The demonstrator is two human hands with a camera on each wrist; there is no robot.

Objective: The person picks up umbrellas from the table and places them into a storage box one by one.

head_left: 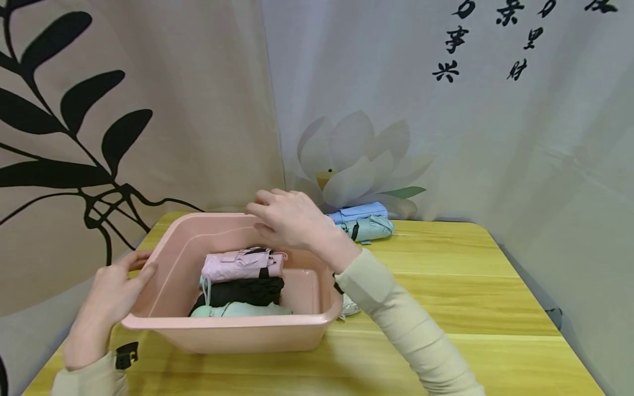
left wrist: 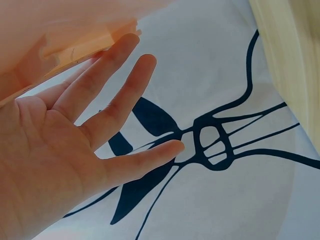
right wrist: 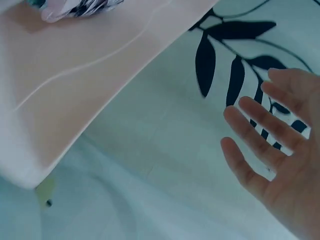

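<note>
A pink plastic basin (head_left: 233, 333) stands on the table, slightly tilted in the head view. Inside it lie three rolled fabric bundles that look like folded umbrellas: a lilac one (head_left: 238, 266) with a dark strap, a black one (head_left: 252, 291) and a mint-green one (head_left: 242, 309). My left hand (head_left: 116, 289) touches the basin's left rim; in the left wrist view its fingers (left wrist: 112, 107) are extended and spread beneath the rim. Above the far rim hovers my right hand (head_left: 294, 220), its fingers loosely extended. The right wrist view shows that hand apart from the basin wall, holding nothing.
Behind the basin's right side, a blue folded bundle (head_left: 361, 211) and a pale teal one (head_left: 372, 228) lie near the table's back edge. A whitish item (head_left: 349, 307) peeks out beside the basin, partly hidden by my right sleeve. Printed curtains (head_left: 495, 154) hang behind the wooden table (head_left: 475, 308).
</note>
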